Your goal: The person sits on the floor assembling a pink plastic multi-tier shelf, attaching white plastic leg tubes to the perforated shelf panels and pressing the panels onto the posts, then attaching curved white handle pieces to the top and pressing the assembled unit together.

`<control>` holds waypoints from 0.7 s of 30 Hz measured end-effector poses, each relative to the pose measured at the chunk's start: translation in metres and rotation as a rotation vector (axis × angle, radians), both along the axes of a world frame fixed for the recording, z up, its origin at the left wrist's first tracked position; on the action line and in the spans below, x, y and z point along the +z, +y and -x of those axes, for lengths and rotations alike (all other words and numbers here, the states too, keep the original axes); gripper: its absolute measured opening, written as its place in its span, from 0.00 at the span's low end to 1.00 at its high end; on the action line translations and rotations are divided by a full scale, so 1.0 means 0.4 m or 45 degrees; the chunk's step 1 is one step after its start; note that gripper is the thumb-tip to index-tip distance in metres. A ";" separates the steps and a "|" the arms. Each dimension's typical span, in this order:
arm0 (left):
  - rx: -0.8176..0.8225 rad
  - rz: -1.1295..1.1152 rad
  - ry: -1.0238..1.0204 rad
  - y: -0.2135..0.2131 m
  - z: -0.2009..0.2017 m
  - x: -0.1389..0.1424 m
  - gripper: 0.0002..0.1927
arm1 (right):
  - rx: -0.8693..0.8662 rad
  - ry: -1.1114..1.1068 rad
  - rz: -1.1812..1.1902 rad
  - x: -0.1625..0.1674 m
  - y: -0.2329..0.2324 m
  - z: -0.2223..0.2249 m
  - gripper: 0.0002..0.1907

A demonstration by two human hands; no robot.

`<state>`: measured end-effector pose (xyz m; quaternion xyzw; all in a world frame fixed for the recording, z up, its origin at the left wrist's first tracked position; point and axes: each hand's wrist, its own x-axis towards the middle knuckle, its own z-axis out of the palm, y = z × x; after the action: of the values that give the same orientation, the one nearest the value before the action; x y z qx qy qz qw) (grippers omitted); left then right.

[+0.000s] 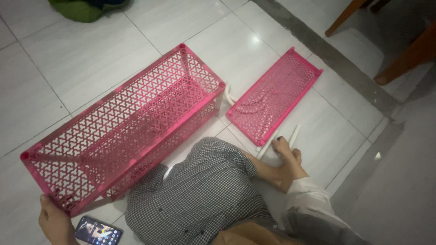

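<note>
The pink lattice rack (122, 127) is lying on the tiled floor (81, 59), its long axis running up and away rightward from the left hand (54, 222), which is gripping its near corner. The right hand is staying unseen; the smartphone (97, 231) is lying just beside the rack's near corner.

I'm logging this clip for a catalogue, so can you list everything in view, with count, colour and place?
Assembled shelf rack: one, pink perforated, tilted on the floor at centre-left.
Loose shelf panel: one, pink, flat on the floor at centre-right.
Tubes: a few, white, around the loose panel; exact count unclear.
Phone: one, dark with lit screen, on the floor at bottom left.
Bundle: one, green, top left.
Wooden legs: brown, top right.
Tiled floor: white.
Left hand: grips the rack's lower corner.
Foot: bare, beside the tubes.
Right hand: not in view.
</note>
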<state>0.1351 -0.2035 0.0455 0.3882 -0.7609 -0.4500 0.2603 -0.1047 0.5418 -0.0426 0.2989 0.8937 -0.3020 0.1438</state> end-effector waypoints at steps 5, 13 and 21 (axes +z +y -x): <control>0.091 0.041 -0.183 0.008 0.009 0.021 0.34 | 0.134 0.298 -0.095 -0.040 -0.067 0.003 0.44; 0.034 -0.163 -0.285 -0.014 0.052 0.066 0.43 | -0.127 0.809 -0.266 0.087 -0.031 0.059 0.40; 0.229 0.119 -0.513 0.010 0.097 0.055 0.48 | 0.347 1.431 1.162 0.429 -0.161 0.299 0.36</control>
<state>0.0964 -0.1994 0.0673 0.5241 -0.7798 -0.3027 0.1600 -0.2243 0.4774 0.1290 -0.1044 0.6472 -0.7310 -0.1895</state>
